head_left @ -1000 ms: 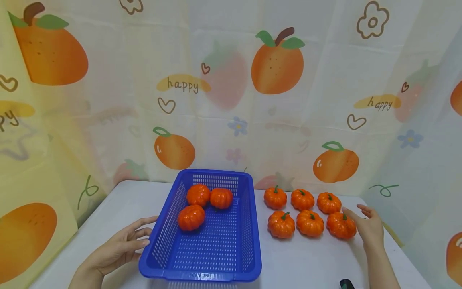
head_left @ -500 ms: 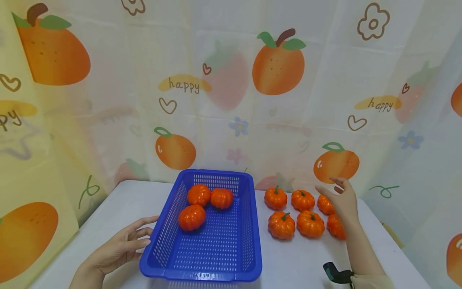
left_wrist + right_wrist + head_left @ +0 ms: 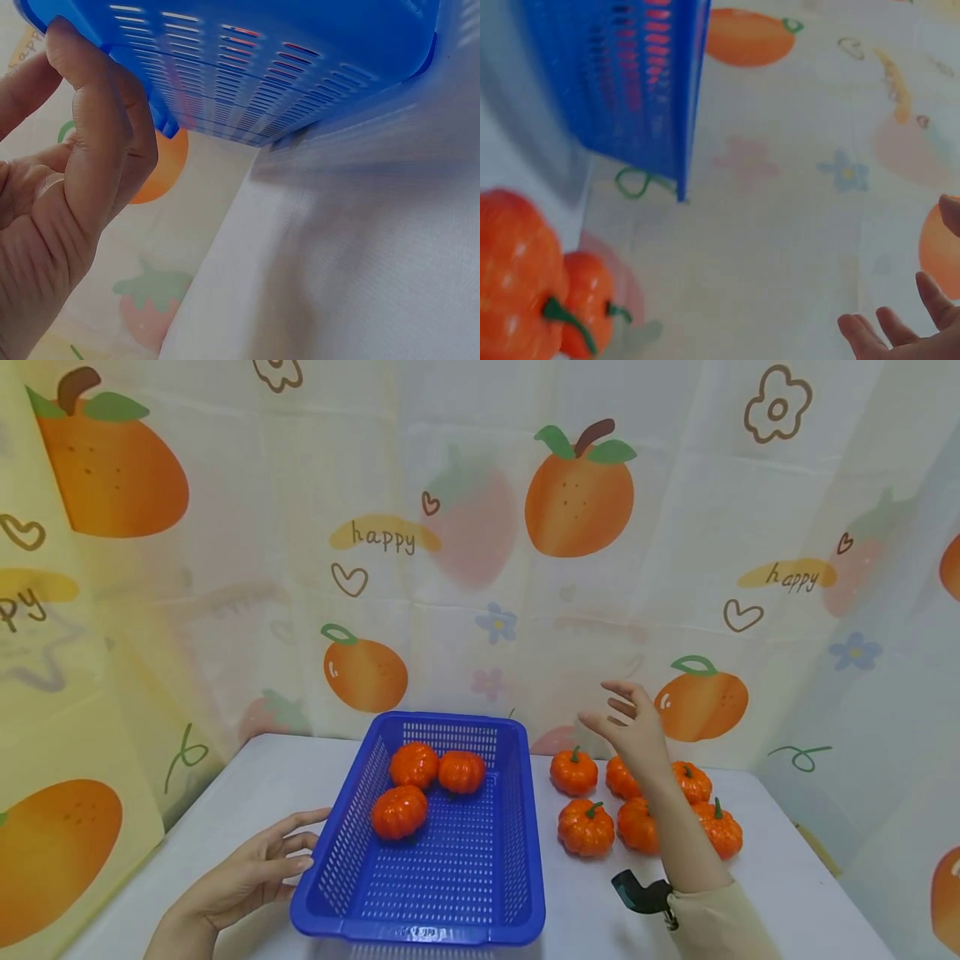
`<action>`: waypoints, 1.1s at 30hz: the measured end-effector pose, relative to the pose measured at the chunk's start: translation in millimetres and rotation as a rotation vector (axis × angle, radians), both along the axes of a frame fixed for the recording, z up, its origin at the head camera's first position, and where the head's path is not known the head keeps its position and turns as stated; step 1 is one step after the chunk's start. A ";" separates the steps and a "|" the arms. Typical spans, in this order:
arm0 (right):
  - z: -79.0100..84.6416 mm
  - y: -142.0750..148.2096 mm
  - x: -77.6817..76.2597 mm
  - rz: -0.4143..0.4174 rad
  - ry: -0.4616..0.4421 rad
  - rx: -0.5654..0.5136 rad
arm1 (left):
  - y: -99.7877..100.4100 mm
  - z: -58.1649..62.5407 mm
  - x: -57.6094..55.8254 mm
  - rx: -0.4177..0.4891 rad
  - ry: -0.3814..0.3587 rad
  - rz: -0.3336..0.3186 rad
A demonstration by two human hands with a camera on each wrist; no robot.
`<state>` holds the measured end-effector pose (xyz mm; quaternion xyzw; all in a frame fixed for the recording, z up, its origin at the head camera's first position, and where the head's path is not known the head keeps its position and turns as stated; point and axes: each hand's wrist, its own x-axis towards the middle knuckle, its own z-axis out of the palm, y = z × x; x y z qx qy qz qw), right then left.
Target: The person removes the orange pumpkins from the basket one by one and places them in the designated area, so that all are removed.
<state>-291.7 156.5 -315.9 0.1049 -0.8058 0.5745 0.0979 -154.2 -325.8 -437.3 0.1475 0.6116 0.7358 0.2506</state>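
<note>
A blue plastic basket (image 3: 420,933) with slotted walls stands mid-table, holding three small orange pumpkins (image 3: 399,812) toward its far left. Along its left side is my left hand (image 3: 243,870), fingers loosely bent; in the left wrist view a fingertip (image 3: 64,34) meets the basket's rim. My right hand (image 3: 633,731) is raised above the pumpkins on the right, its fingers spread and nothing in them. Several more pumpkins (image 3: 586,828) with green stems lie in two rows right of the basket, some partly hidden by my right forearm. Two of them (image 3: 514,277) show large in the right wrist view.
The white table (image 3: 787,877) ends at a hanging cloth (image 3: 480,610) printed with oranges, strawberries and "happy". A black curved device (image 3: 641,892) sits on my right wrist by the sleeve (image 3: 720,914).
My right hand has moved left and up from the rightmost front pumpkin, across the rows, with nothing in it. My left hand, the basket and the pumpkins have stayed put.
</note>
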 end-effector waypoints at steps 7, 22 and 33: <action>10.6 -38.3 -3.9 0.082 0.048 -0.102 | -0.2 -0.6 -0.1 -0.005 0.000 0.007; -5.0 -139.4 4.0 0.316 -0.019 -0.156 | 0.8 0.4 0.6 0.004 0.014 -0.002; -26.7 -187.5 1.8 0.411 -0.152 -0.048 | 1.3 0.1 0.6 0.040 0.035 -0.023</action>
